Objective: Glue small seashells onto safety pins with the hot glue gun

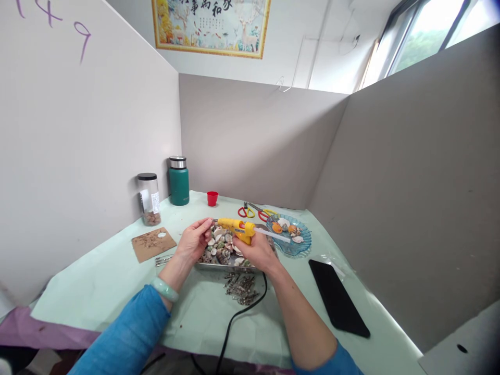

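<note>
From the head: clamped on the yellow glue gun (234,225) with the right hand (255,252), above shells (223,255) in a metal tray (226,267); pinched together at the nozzle with the left hand (192,242), possibly risking burns through slipping.

Pale-green-covered table (97,286) under tray (222,267).

Teal flask (179,185) near a black-lidded jar (149,200), red cup (212,199), gold-framed wall picture (211,26), window (427,39) upper right
</note>
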{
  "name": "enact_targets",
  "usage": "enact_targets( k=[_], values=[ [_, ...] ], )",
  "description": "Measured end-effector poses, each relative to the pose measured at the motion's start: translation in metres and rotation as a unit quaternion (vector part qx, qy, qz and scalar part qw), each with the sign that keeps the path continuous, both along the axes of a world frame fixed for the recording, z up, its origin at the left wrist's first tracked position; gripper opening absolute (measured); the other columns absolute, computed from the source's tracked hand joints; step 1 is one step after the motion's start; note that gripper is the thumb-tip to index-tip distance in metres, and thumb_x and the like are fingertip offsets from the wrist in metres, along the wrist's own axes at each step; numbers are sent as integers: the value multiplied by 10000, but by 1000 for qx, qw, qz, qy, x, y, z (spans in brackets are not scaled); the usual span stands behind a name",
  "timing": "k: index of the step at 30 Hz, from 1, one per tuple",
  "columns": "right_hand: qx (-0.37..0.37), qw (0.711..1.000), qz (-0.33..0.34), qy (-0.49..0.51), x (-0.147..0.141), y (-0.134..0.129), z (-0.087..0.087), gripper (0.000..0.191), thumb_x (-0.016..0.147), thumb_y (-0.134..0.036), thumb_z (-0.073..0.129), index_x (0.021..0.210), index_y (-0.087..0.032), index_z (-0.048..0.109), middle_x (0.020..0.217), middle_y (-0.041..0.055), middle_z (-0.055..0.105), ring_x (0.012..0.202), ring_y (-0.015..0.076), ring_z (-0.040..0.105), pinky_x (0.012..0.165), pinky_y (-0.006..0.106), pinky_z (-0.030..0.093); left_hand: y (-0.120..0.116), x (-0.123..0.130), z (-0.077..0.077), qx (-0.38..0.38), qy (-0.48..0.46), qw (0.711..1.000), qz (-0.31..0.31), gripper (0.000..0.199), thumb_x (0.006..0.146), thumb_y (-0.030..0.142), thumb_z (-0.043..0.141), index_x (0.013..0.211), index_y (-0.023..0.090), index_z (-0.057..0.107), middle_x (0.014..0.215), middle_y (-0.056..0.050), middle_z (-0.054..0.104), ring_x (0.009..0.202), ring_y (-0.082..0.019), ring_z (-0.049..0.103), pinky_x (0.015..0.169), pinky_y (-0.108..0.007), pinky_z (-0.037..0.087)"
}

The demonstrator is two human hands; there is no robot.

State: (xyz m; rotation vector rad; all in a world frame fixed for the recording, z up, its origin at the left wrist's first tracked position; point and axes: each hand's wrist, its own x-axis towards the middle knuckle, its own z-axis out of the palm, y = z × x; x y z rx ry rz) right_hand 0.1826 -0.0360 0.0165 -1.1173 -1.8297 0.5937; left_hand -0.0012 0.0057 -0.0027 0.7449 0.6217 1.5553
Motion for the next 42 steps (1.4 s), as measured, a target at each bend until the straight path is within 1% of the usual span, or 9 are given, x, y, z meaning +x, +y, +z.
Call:
enact_targets(
  k=[6,11,16,20,26,30,35,42],
  values=[
    [4,1000,16,7,-1,1,-1,228,777,-323,520,904,-158,612,711,3,585,611,133,511,547,223,401,-1,0,0,2,1,1000,2,288,549,172,808,784,84,667,682,-16,643,417,-14,421,364,-145,308],
    [4,1000,4,5,-1,0,0,211,783,-322,519,888,-164,611,702,-1,571,615,135,508,556,225,404,1,0,-1,4,4,1000,0,285,551,180,810,782,89,671,691,-19,647,417,-12,418,362,-140,309],
    [7,1000,21,5,-1,-1,1,208,777,-287,517,910,-159,613,725,2,584,619,135,511,564,228,408,1,-1,-2,6,3,1000,-2,275,554,179,809,778,98,670,650,-3,627,416,-16,418,360,-142,314],
    [8,1000,9,6,-1,0,0,226,784,-303,514,924,-157,615,742,9,599,649,147,525,579,233,416,0,-1,-1,3,4,1000,2,275,549,178,811,771,97,670,684,-16,647,415,-13,417,356,-141,314],
    [7,1000,17,2,-1,0,0,208,783,-300,511,895,-158,613,732,6,599,620,141,523,574,236,412,1,0,-1,4,2,1000,0,278,550,178,812,777,94,676,673,-6,640,417,-12,420,360,-138,315],
    [12,1000,8,2,-2,-1,1,222,783,-296,506,918,-160,618,739,8,602,630,147,528,584,242,413,1,-1,-2,3,3,1000,-2,280,550,180,813,778,91,676,676,-12,643,420,-14,426,361,-137,313],
    [19,1000,2,-13,-1,-1,2,197,779,-300,513,867,-158,616,731,12,598,634,152,533,594,247,414,1,-2,-1,6,2,1000,-1,280,552,181,812,777,89,675,683,-14,646,416,-13,423,360,-140,313],
    [18,1000,-1,-19,-2,-2,4,198,778,-292,512,876,-157,619,754,22,620,660,163,557,604,249,423,1,-1,-1,5,2,1000,-2,278,560,175,807,788,87,674,685,-14,646,420,-13,424,365,-139,314]
  ],
)
